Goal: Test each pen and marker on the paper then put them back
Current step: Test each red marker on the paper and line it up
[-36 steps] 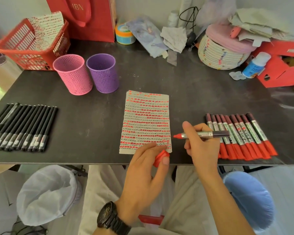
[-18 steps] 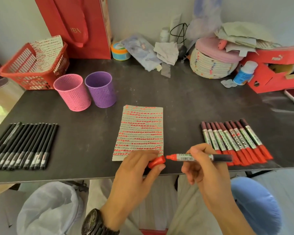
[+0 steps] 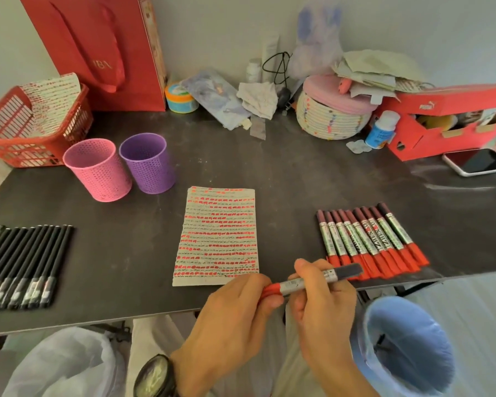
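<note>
Dark tabletop (image 3: 298,181), action at its front edge: one marker (image 3: 312,280) held level in the air over the edge, dark end toward the right. Right hand (image 3: 324,308) fingers curled round the silver barrel, thumb on top. Left hand (image 3: 235,310) fingers pinch the red cap (image 3: 271,290), which sits on the marker's left end, touching the barrel; can't tell if it is fully seated. Watch (image 3: 155,376) on left wrist. Paper (image 3: 218,236) just beyond the hands, flat, filled with rows of red dashes. Row of red-capped markers (image 3: 370,242) lies to the right of the paper, side by side, caps toward the front edge. Row of black pens (image 3: 20,265) well apart on the far left. Pink cup (image 3: 100,170) and purple cup (image 3: 148,163) upright, touching, behind-left of paper. Red basket (image 3: 26,138) at far left with a used sheet in it, phone (image 3: 478,161) far right
</note>
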### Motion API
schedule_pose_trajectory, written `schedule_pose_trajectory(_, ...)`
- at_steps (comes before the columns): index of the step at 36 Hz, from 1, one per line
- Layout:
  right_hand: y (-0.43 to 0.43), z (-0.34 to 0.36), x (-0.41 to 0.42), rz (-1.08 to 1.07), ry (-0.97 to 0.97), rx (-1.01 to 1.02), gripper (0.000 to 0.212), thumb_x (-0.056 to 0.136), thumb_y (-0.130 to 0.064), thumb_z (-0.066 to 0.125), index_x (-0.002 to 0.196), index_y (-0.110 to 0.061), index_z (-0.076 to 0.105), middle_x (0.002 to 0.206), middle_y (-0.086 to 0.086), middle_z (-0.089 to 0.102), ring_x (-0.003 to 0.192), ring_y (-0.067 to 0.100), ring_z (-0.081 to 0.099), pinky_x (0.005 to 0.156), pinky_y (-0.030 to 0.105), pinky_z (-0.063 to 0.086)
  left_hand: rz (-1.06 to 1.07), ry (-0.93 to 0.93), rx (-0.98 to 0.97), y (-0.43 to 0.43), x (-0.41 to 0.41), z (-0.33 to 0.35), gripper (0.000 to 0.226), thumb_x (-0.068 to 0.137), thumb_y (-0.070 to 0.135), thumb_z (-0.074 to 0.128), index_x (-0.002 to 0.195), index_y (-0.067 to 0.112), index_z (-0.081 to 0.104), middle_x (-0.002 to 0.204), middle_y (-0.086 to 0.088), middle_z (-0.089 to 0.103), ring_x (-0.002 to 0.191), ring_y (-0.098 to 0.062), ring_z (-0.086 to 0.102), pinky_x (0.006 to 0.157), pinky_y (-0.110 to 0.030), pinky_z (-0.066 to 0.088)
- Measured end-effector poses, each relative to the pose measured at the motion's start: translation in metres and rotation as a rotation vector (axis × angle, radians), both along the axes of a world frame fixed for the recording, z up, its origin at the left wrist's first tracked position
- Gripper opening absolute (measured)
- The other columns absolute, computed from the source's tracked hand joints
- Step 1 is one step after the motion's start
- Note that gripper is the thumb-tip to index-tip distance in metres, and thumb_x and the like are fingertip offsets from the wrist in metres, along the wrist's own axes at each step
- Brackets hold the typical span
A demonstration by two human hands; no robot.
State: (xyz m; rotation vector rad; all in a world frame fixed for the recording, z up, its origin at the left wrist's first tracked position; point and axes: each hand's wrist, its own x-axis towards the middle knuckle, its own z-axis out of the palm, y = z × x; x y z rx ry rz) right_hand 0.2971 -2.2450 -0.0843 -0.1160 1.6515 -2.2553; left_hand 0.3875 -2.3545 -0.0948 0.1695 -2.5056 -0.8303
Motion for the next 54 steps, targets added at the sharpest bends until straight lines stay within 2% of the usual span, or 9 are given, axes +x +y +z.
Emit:
schedule_pose_trajectory(7, 0.025, 0.010, -0.036, 0.069, 0.158, 0.311, 0.036, 0.081, -0.050, 0.064, 0.058, -0.022, 0.058, 0.049, -0.003, 0.046, 0.046, 0.010, 0.043, 0.051, 0.028, 0.039, -0.077, -0.214, -0.167, 0.001, -0.033, 0.011, 0.050, 0.101, 0.063, 0.024, 0.112, 0.027, 0.057, 0.091, 0.012, 0.061, 0.077, -0.007, 0.053, 0.060, -0.030, 0.047)
schedule_pose_trajectory(12, 0.068, 0.030, -0.119, 0.013, 0.058, 0.320, 0.026, 0.095, -0.014, 0.062, 0.069, -0.019, 0.060, 0.058, -0.001, 0.057, 0.055, 0.012, 0.058, 0.055, 0.032, 0.056, -0.038, -0.326, 0.014, 0.003, -0.076, 0.014, 0.078, 0.076, 0.096, 0.011, 0.139, 0.051, 0.026, 0.120, 0.030, 0.048, 0.104, 0.007, 0.046, 0.076, -0.019, 0.039)
schedule_pose_trajectory(17, 0.119, 0.035, -0.207, 0.059, 0.137, 0.711, 0.019, 0.099, -0.024, 0.059, 0.086, -0.010, 0.055, 0.071, 0.007, 0.061, 0.041, 0.012, 0.050, 0.040, 0.024, 0.038, 0.126, -0.536, -0.055, 0.011, -0.126, 0.021, 0.075, 0.080, 0.090, 0.025, 0.123, 0.031, 0.045, 0.117, 0.008, 0.059, 0.108, -0.018, 0.061, 0.082, -0.035, 0.051)
schedule_pose_trajectory(25, 0.122, 0.025, -0.254, 0.346, 0.157, 1.239, 0.082, 0.072, -0.073, 0.071, 0.127, -0.019, 0.041, 0.113, 0.000, 0.060, 0.088, 0.014, 0.061, 0.057, 0.024, 0.048, 0.286, -0.801, -0.085, 0.049, -0.200, 0.021, 0.081, 0.087, 0.082, 0.035, 0.127, 0.012, 0.045, 0.131, -0.012, 0.058, 0.120, -0.031, 0.060, 0.091, -0.037, 0.048)
schedule_pose_trajectory(28, 0.106, 0.023, -0.252, 0.417, 0.242, 1.267, 0.107, 0.065, -0.078, 0.073, 0.142, -0.016, 0.034, 0.133, 0.006, 0.048, 0.111, 0.019, 0.057, 0.079, 0.026, 0.047, 0.339, -0.828, -0.048, 0.067, -0.218, 0.022, 0.081, 0.086, 0.081, 0.041, 0.127, 0.011, 0.043, 0.129, -0.011, 0.055, 0.117, -0.029, 0.062, 0.088, -0.036, 0.050)
schedule_pose_trajectory(33, 0.087, 0.017, -0.245, 0.473, 0.301, 1.432, 0.111, 0.078, -0.073, 0.065, 0.154, -0.008, 0.017, 0.154, 0.018, 0.027, 0.136, 0.033, 0.044, 0.105, 0.039, 0.043, 0.378, -0.884, -0.034, 0.071, -0.235, 0.021, 0.082, 0.086, 0.077, 0.050, 0.133, 0.010, 0.039, 0.133, -0.013, 0.048, 0.119, -0.025, 0.060, 0.087, -0.033, 0.049)
schedule_pose_trajectory(42, 0.082, 0.016, -0.246, 0.470, 0.300, 1.485, 0.099, 0.077, -0.063, 0.070, 0.145, -0.005, 0.027, 0.144, 0.017, 0.035, 0.128, 0.035, 0.048, 0.096, 0.038, 0.045, 0.403, -0.918, 0.033, 0.079, -0.245, 0.012, 0.075, 0.075, 0.068, 0.064, 0.121, 0.016, 0.037, 0.124, -0.007, 0.044, 0.098, -0.020, 0.053, 0.080, -0.030, 0.043)
schedule_pose_trajectory(49, 0.065, 0.009, -0.229, 0.276, 0.511, 1.639, 0.039, 0.082, -0.033, 0.062, 0.102, -0.015, 0.034, 0.111, 0.010, 0.059, 0.102, 0.033, 0.061, 0.068, 0.033, 0.044, 0.214, -0.804, -0.214, 0.086, -0.242, 0.008, 0.036, 0.097, 0.029, 0.058, 0.124, 0.009, 0.046, 0.103, -0.015, 0.045, 0.087, -0.024, 0.050, 0.079, -0.030, 0.047)
schedule_pose_trajectory(54, 0.064, 0.019, -0.231, 0.213, 0.368, 1.428, 0.034, 0.083, -0.028, 0.065, 0.098, -0.010, 0.041, 0.088, 0.004, 0.053, 0.079, 0.023, 0.057, 0.062, 0.031, 0.042, 0.187, -0.754, 0.160, 0.042, -0.234, 0.033, 0.033, 0.086, 0.028, 0.066, 0.112, 0.011, 0.056, 0.121, -0.011, 0.063, 0.113, -0.032, 0.063, 0.080, -0.032, 0.047)
